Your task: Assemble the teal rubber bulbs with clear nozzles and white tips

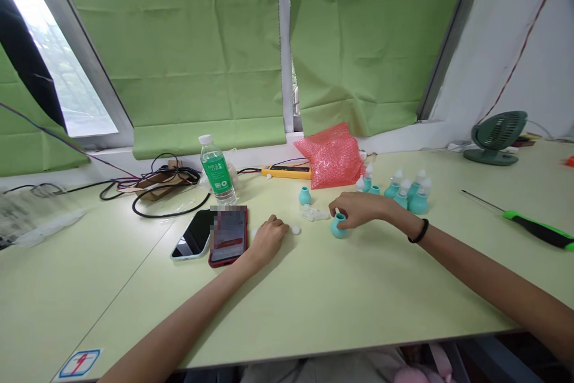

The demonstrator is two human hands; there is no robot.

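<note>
My right hand grips a small teal round-bellied bottle by its side, with the open mouth facing up. My left hand rests low on the table, its fingers bent and close together; whatever is under them is hidden. Just right of those fingertips lies a small white disc. Between the hands and farther back are some clear plastic nozzle pieces. Behind these stands another open teal bottle. Beyond my right wrist several teal bottles with clear pointed tops stand in a group.
Two phones lie left of my left hand, near a water bottle. Along the back are coiled black cables, a yellow tool and a red bubble-wrap bag. A screwdriver and green fan are at right.
</note>
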